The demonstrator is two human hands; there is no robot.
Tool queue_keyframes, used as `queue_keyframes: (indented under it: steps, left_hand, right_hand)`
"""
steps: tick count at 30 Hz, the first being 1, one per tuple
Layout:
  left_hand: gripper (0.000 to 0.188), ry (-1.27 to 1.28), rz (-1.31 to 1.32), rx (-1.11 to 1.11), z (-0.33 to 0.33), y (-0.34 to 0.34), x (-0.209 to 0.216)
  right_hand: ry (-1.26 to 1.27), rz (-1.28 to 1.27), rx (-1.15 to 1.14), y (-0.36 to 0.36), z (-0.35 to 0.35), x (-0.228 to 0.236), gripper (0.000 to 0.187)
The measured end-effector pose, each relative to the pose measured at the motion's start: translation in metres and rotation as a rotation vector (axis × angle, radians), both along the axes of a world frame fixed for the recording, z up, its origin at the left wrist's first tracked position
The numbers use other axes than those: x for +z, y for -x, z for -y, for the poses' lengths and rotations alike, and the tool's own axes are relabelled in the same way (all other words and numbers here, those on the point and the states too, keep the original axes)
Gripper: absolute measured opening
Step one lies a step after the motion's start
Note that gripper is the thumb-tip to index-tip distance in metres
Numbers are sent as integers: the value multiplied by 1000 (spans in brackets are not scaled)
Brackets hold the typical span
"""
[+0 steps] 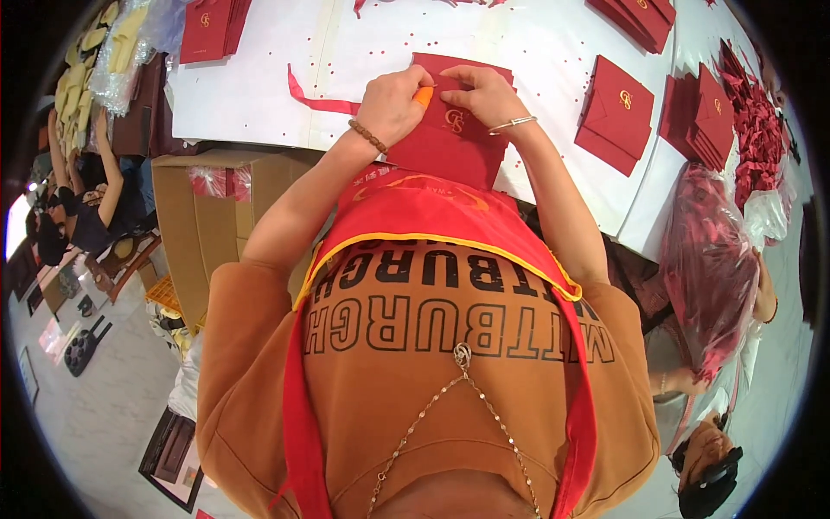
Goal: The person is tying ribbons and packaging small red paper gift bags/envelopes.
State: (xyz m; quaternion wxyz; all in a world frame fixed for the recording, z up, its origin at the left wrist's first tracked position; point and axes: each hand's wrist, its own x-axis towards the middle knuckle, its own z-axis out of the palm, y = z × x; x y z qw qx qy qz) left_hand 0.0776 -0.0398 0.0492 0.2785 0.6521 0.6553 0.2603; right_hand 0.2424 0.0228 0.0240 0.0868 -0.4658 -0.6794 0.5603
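Note:
A red paper envelope (462, 156) with a gold emblem lies in front of me at the near edge of the white table, under both hands. My left hand (393, 104) is closed over its left part, with something orange (423, 96) showing at the fingertips. What those fingers pinch is hidden. A red ribbon (322, 104) trails left from beneath that hand. My right hand (486, 97) is bent over the envelope's upper right part, thumb and forefinger curled onto it near the emblem. Beads circle my left wrist and a metal bangle my right.
Stacks of red envelopes stand at right (616, 114), far right (699, 117) and back left (212, 30). Small red dots litter the white table (251, 99). Red ribbons (756, 130) heap at the right edge. A cardboard box (194, 225) is below left. Other people work at both sides.

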Motion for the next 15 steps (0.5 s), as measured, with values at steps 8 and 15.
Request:
queue_keyframes:
  steps: [8,15]
  left_hand:
    - [10,-111,-27,-46,1,-5,-3]
    - [10,65,147,94,0,3,4]
  right_hand:
    - [-66,11,-18,0,3,1,37]
    - [100,-44,-9,2,1,7,34]
